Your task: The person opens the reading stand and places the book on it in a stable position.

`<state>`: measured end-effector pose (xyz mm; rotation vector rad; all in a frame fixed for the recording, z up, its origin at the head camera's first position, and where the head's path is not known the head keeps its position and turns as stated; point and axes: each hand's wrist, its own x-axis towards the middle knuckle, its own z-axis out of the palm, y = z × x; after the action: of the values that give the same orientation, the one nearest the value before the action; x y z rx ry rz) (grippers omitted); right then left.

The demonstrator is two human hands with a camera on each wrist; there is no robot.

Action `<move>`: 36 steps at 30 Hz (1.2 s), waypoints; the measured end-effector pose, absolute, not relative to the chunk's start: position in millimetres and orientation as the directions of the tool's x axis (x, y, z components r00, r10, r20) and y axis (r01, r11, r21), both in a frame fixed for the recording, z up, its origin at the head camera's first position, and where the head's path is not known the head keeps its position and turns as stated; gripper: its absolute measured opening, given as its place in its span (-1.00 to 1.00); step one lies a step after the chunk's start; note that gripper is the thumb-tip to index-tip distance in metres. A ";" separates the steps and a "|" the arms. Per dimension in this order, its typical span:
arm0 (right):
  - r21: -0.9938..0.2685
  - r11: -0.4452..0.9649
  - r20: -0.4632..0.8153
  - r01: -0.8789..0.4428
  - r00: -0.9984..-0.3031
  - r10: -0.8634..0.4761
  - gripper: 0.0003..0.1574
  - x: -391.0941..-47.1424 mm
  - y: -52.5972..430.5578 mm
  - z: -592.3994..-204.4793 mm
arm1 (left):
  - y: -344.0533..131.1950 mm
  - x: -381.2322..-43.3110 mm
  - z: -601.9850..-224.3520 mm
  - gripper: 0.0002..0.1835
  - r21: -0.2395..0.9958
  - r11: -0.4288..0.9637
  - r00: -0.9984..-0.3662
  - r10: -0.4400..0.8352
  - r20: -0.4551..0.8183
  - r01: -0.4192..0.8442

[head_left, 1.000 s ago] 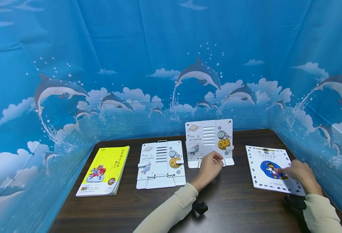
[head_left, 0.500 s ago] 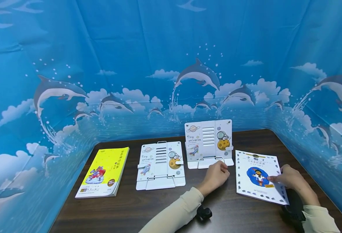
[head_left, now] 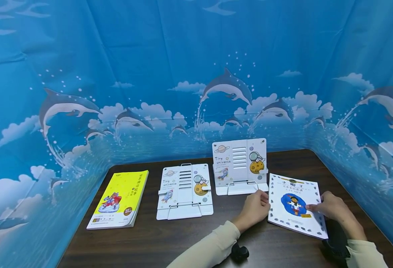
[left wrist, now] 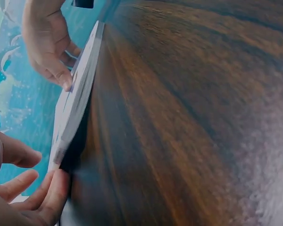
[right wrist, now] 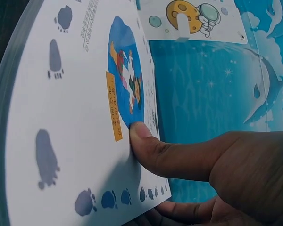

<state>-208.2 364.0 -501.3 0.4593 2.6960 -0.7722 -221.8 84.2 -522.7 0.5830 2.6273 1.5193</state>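
A white picture book (head_left: pixel 291 221) with a blue oval picture and footprints along its border is at the table's right. My right hand (head_left: pixel 338 212) grips its right edge. In the right wrist view the thumb (right wrist: pixel 148 143) presses on the cover, with the other fingers behind the book. My left hand (head_left: pixel 254 210) is at the book's left edge. In the left wrist view its fingers (left wrist: pixel 55 195) touch the book's lower corner while the thumb stays apart. A dark gap shows under the book's edge (left wrist: pixel 78 113).
Left of the book, a white "Tiny universe" book stand (head_left: pixel 240 167) is propped upright. A matching stand (head_left: pixel 185 186) lies lower beside it. A thick yellow book (head_left: pixel 122 195) rests at the far left of the dark wooden table (head_left: pixel 169 242). A blue dolphin curtain (head_left: pixel 169 67) surrounds the table.
The white book has moved left with my right hand, towards the upright stand. My left hand has come from the stand's front, down and right to the book's left edge.
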 end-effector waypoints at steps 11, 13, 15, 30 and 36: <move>-0.451 0.788 -0.384 0.418 -0.888 0.252 0.01 -204.7 364.0 -504.2 | 99.1 -219.8 -523.5 -0.53 0.919 0.379 -0.945 0.326 -0.018 0.114; -0.445 0.786 -0.388 0.428 -0.884 0.262 0.01 -204.2 363.7 -504.9 | 101.4 -218.4 -523.1 -0.54 0.933 0.352 -0.944 0.327 -0.048 0.075; -0.445 0.782 -0.389 0.436 -0.881 0.270 0.02 -203.5 363.7 -505.2 | 103.0 -217.6 -523.9 -0.54 0.939 0.339 -0.942 0.331 -0.062 0.058; -0.520 0.777 -0.343 0.355 -0.920 0.191 -0.08 -193.4 364.2 -505.8 | 101.6 -215.0 -523.5 -0.40 0.973 0.229 -0.942 0.319 -0.102 -0.028; -0.638 0.725 -0.267 0.259 -0.958 0.107 -0.16 -188.5 358.3 -503.8 | 94.9 -220.1 -517.9 -0.37 0.987 0.161 -0.947 0.317 -0.060 -0.008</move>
<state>-188.5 358.3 -503.8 0.2920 2.7170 -1.0525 -220.1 94.9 -517.9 0.2988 2.1867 1.8611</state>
